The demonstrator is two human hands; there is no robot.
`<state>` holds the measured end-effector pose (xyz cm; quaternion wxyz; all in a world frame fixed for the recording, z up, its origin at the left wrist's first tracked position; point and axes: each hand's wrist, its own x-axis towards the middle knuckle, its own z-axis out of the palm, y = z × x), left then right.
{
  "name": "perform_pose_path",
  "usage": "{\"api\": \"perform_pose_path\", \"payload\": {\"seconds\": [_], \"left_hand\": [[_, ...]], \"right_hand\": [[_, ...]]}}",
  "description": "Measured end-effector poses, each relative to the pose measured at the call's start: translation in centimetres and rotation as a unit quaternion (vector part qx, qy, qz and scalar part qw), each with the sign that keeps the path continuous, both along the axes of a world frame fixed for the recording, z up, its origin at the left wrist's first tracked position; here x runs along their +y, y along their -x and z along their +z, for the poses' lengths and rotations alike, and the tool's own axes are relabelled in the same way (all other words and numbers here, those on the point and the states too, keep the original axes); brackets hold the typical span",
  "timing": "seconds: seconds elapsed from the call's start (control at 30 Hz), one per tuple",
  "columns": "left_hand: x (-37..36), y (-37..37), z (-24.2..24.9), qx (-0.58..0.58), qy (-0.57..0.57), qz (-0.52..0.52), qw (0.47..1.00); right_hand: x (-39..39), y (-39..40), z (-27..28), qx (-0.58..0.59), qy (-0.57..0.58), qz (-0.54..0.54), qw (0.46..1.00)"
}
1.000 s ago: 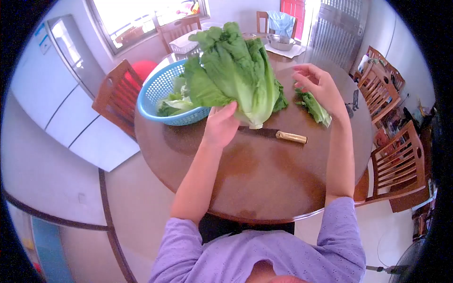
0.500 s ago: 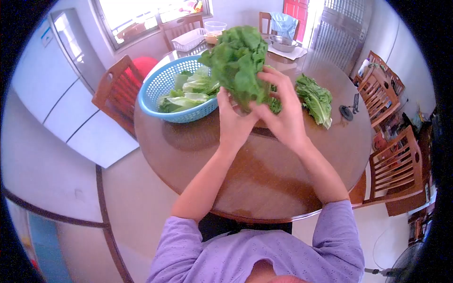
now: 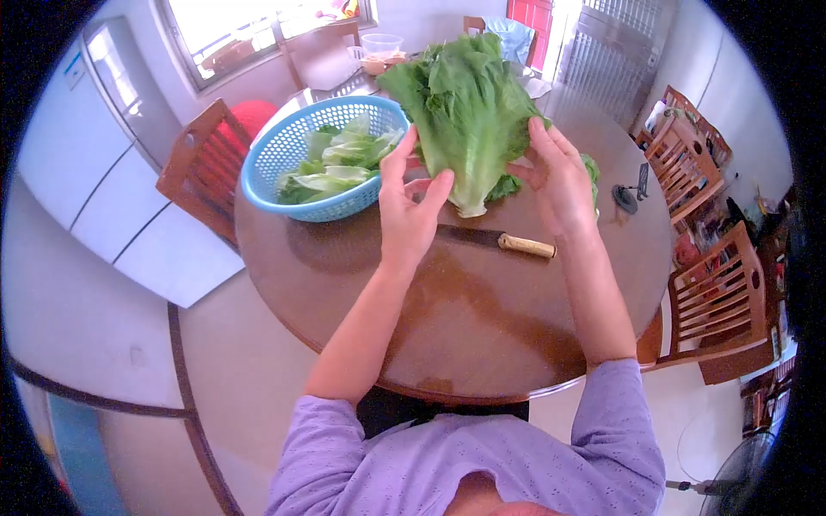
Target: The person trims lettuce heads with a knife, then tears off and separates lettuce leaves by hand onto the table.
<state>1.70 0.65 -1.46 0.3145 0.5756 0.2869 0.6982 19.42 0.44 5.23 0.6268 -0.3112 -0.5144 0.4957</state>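
Between my two hands, a head of leafy green lettuce [image 3: 469,116] is held up above the table, leaves upward and pale stem end down. My left hand [image 3: 408,202] grips its left side with thumb and fingers. My right hand [image 3: 559,176] holds its right edge, fingers behind the leaves. Below the stem lies a knife [image 3: 527,247] with a light wooden handle and dark blade, partly behind my left hand. A blue perforated basket [image 3: 323,209] at the left holds cut lettuce leaves [image 3: 331,168]. More lettuce [image 3: 590,176] lies mostly hidden behind my right hand.
The round brown table [image 3: 482,318] has a small black stand [image 3: 625,199] on its right side. A clear plastic tub [image 3: 381,45] stands at the far edge. Wooden chairs [image 3: 718,288] surround the table, and a fan [image 3: 740,482] is at the lower right.
My hands have spread apart and turned the lettuce, so its pale stem now faces me with the leaves fanned out. The knife has come into sight. The view has shifted slightly.
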Motion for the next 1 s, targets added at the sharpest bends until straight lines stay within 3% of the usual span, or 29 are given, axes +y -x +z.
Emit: {"api": "perform_pose_path", "payload": {"seconds": [0.03,0.13,0.23,0.43,0.53,0.63,0.73,0.83,0.93,1.0], "left_hand": [[-0.1,0.0,0.1,0.007,0.003,0.018,1.0],[-0.2,-0.4,0.6,-0.146,0.003,-0.146,0.978],[-1.4,-0.4,1.6,-0.279,0.073,-0.287,0.913],[-0.6,-0.3,0.6,-0.324,0.06,-0.291,0.898],[-0.4,0.0,0.4,-0.319,0.072,-0.272,0.905],[-0.3,0.0,0.2,-0.332,0.091,-0.267,0.9],[-0.2,0.2,0.1,-0.337,0.097,-0.271,0.896],[-0.4,0.1,0.2,-0.313,0.099,-0.251,0.91],[-0.5,0.0,0.3,-0.316,0.087,-0.254,0.91],[-0.4,-0.1,0.2,-0.314,0.086,-0.245,0.913]], "right_hand": [[-0.1,0.0,0.0,0.003,-0.003,0.008,1.0],[-0.4,0.2,0.3,0.02,0.0,0.026,0.999],[-0.2,0.1,0.1,0.032,-0.02,0.048,0.998],[-0.2,0.2,-0.3,-0.008,-0.05,0.051,0.997],[-0.1,0.0,-0.6,-0.077,-0.126,-0.021,0.989],[-1.3,0.6,0.0,0.013,-0.137,0.065,0.988],[-1.0,0.4,-0.1,0.093,-0.066,0.11,0.987],[-0.7,0.1,-0.1,0.076,-0.024,0.131,0.988],[-1.4,0.7,0.2,-0.099,-0.039,0.099,0.989],[-1.1,0.6,0.1,-0.149,-0.045,0.084,0.984]]}}
